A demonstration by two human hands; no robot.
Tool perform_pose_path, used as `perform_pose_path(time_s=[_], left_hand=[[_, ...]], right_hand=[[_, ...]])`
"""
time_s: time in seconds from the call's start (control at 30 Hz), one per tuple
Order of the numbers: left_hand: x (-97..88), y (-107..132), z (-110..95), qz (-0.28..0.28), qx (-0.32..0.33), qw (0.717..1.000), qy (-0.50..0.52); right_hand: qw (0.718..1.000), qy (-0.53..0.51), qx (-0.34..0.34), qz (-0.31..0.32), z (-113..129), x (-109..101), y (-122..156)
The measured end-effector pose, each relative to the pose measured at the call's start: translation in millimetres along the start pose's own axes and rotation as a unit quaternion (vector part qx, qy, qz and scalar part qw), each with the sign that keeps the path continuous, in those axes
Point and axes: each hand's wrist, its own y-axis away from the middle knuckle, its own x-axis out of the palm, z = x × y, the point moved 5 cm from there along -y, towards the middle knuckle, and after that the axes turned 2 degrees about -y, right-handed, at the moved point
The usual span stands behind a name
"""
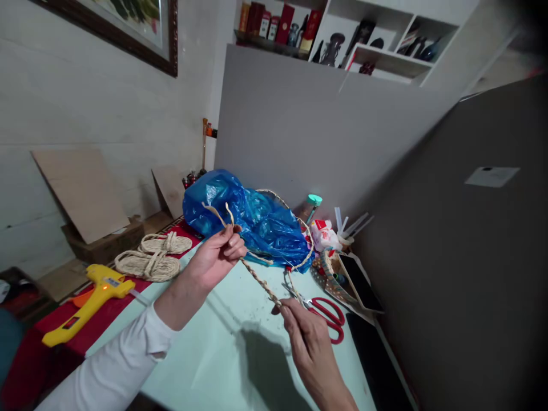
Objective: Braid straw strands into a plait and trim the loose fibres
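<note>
Grey panels (299, 120) rise behind and to the right of a pale green tabletop (192, 354), with shelves (385, 48) of boxes and vases above and a white wall (85, 108) on the left, where a framed picture (171, 40) hangs. Against that wall lean cardboard sheets (81, 194).

Over the middle of the tabletop, a braid (257, 278) slants between both hands, raised clear of the surface. The left hand (218, 257) has its fingers closed around its upper part, two loose strands (230, 213) poking out above them. Lower down, the right hand (310, 337) pinches the braid between thumb and fingers. Another braided length (310, 240) curves along the blue bag (278, 222); whether it joins the held one, I cannot tell.

Just beside the right hand lie scissors (330, 302) with red handles, partly hidden by that hand. Farther right, a dark-screened device (359, 279) rests tilted against a basket (327, 265). Behind them stands a jar with a turquoise lid (314, 200), near the bag.

On the left, near the sleeve (124, 354), a yellow glue gun (83, 305) lies over red cloth (29, 371), a small orange light glowing on it. Two bundles of cord (149, 266) sit just beyond.
</note>
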Motion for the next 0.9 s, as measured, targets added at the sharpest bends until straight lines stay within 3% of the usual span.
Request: perform_pose_path(time_s=[0.27,0.6,0.9], left_hand=[[9.5,8,-10,-0.004,0.023,1.0,0.019],[14.0,11,-23,-0.016,0.079,0.997,0.004],[26.0,15,-10,0.021,0.052,0.997,-0.049]], right_hand=[[0.999,0.013,-0.042,-0.01,1,-7,9],[0.994,0.077,-0.068,-0.033,-7,-60,-21],[0.983,0.085,-0.127,-0.102,-29,-58,-12]])
